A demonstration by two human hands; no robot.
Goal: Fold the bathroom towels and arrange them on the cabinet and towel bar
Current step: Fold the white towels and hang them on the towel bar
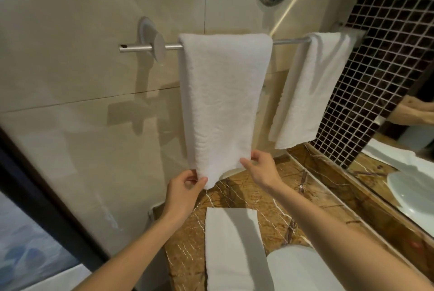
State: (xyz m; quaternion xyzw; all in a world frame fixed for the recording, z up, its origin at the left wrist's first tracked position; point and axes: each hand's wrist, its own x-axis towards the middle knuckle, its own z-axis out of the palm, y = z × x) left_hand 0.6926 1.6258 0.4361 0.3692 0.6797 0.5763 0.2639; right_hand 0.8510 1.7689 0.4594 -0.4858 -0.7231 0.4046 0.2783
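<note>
A: Step in hand?

B: Dressing the hung towel (223, 102). It drapes over the towel bar (288, 41), dead ahead at 12 o'clock. Left hand (185, 187) pinches its lower corner at 7 o'clock, thumb in front. Right hand (260, 168) pinches the hem at 5 o'clock.

A: Rest of the job?

B: Looks well along. Second towel (310, 93) hangs on the same bar at 2 o'clock, bare bar between the two. Folded towel (232, 243) lies flat on the marble cabinet top (258, 192) at 6 o'clock.

A: Next move?

B: My guess: a light, even tug to level the hem and smooth the front. The hem reads lower at the left hand, though the wide lens may skew that. A hard pull would likely slide it off the bar.

A: Room?

B: Tiled wall (94, 79) tight behind. Open air toward 9 o'clock. The hem hangs above the cabinet top, apart from the folded towel. Mosaic wall (375, 79) and mirror (411, 173) close in at 3 o'clock.
</note>
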